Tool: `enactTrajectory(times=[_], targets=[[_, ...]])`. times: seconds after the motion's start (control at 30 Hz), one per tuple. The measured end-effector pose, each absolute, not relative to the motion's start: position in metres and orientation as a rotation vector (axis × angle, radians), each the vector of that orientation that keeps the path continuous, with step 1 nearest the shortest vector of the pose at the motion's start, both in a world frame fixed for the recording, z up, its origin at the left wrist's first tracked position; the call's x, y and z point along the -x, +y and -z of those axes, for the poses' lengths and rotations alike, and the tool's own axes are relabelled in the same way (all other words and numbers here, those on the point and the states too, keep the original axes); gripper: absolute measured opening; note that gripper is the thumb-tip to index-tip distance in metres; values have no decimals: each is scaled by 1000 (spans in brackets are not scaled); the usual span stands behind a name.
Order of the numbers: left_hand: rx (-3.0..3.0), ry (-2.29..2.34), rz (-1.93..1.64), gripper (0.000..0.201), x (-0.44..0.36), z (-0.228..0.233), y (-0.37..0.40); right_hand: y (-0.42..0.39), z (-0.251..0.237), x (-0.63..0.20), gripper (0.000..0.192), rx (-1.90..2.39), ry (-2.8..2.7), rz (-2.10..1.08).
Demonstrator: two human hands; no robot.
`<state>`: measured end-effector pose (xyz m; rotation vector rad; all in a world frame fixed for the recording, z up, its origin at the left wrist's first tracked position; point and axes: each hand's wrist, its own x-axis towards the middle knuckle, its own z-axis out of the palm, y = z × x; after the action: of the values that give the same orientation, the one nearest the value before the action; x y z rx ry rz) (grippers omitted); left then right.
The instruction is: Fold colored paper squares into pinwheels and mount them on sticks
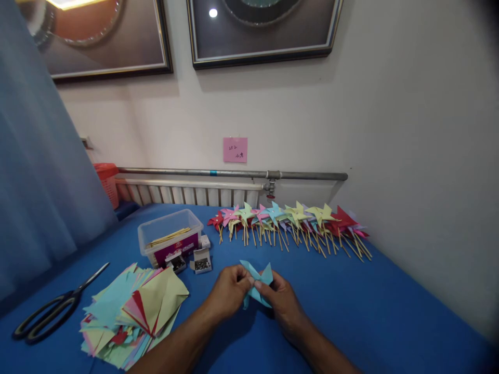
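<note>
Both hands pinch 1 light-blue paper pinwheel (257, 283) just above blue table (390, 311), centre front: left hand (230, 291) grips its left side, right hand (283, 301) its right. Cut-paper stack (132, 311) near L; finished pinwheel row (292, 223) behind.

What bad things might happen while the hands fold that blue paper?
1. The left hand and right hand pinch the light blue folded paper piece at its middle; a hard grip might tear or crease it.
2. The small open box of metal pins sits just beyond the hands; a nudge may spill it.
3. The black-handled scissors lie near the table's left edge, beside the stack of coloured paper squares, and might get knocked off.
</note>
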<state>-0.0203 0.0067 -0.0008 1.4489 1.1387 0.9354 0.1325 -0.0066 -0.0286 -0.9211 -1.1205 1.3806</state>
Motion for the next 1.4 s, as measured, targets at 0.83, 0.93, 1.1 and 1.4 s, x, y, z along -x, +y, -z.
enactTrajectory(times=[0.83, 0.93, 1.1, 1.4], targets=[[-1615, 1346, -914, 11, 16, -2, 0, -1, 35, -134, 38, 983, -1181, -1319], [-1651, 1379, -911, 9, 15, -2, -1, -5, 30, -133, 36, 975, -1182, -1314], [-1649, 1412, -886, 9, 15, -6, -3, -5, 30, -134, 36, 985, -1219, -1301], [-1669, 1383, -870, 8, 19, -3, 2, 1, 39, -135, 40, 1003, -1253, -1283]])
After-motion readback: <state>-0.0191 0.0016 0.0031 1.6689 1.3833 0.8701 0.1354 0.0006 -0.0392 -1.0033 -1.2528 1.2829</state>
